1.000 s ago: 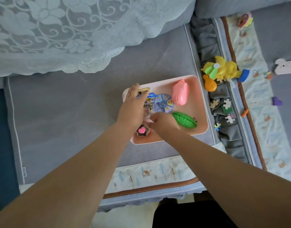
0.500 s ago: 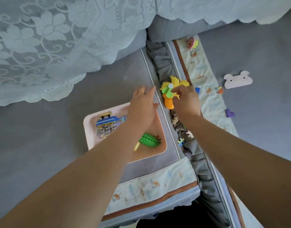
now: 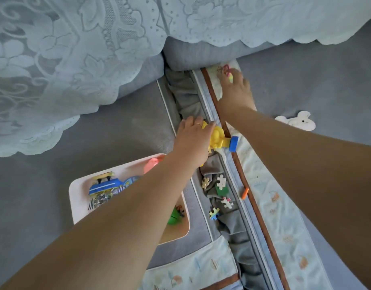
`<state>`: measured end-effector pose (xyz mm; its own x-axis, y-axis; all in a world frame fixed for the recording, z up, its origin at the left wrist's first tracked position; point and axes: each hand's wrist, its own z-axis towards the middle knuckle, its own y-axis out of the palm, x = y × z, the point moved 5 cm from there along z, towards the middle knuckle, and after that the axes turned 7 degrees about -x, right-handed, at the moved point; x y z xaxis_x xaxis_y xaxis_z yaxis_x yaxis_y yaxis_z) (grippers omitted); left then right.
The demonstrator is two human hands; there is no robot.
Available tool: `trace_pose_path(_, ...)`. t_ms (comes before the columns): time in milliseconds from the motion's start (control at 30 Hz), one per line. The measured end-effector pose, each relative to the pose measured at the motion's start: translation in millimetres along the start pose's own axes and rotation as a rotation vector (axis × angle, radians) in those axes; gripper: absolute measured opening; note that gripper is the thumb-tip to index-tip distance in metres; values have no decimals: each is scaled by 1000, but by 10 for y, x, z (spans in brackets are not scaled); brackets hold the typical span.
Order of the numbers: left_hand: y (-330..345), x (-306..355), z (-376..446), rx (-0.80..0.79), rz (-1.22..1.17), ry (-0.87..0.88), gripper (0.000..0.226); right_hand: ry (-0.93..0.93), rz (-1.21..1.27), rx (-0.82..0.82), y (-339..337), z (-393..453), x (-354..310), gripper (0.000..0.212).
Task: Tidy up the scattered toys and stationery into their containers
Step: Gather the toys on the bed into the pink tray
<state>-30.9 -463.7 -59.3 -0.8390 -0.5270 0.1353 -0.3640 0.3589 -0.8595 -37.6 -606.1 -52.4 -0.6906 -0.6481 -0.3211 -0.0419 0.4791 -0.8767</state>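
My left hand (image 3: 194,139) lies over the yellow toy (image 3: 218,139) in the gap between two sofa cushions, fingers curled over its top. A blue wheel (image 3: 233,143) sticks out of the toy's right side. My right hand (image 3: 235,91) reaches far up the patterned cushion edge and its fingertips close on a small pink and yellow toy (image 3: 226,71). The pink tray (image 3: 75,195) on the left cushion holds a blue toy vehicle (image 3: 105,184), a pink toy (image 3: 152,164) and a green toy (image 3: 175,216), partly hidden by my left forearm.
Several puzzle pieces (image 3: 221,183) lie in the grey folds of the gap. An orange stick (image 3: 245,193) rests on the patterned trim. A white bunny-shaped piece (image 3: 295,121) lies on the right cushion. A lace cover (image 3: 75,49) drapes the sofa back.
My left hand moved from over the tray onto the yellow toy. My right hand left the yellow toy and reached farther up to the small pink and yellow toy.
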Motion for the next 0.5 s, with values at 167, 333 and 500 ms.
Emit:
trace_pose_path(167, 100, -62, 187, -51, 27, -1, 85, 2, -124, -39, -76, 470, -51, 70)
trace_pose_path(333, 151, -25, 168, 28, -19, -66, 81, 16, -96, -64, 136, 462, 87, 57)
trace_pose_path(500, -1, -87, 47, 110, -106, -155, 71, 26, 67, -1, 242, 132, 270, 44)
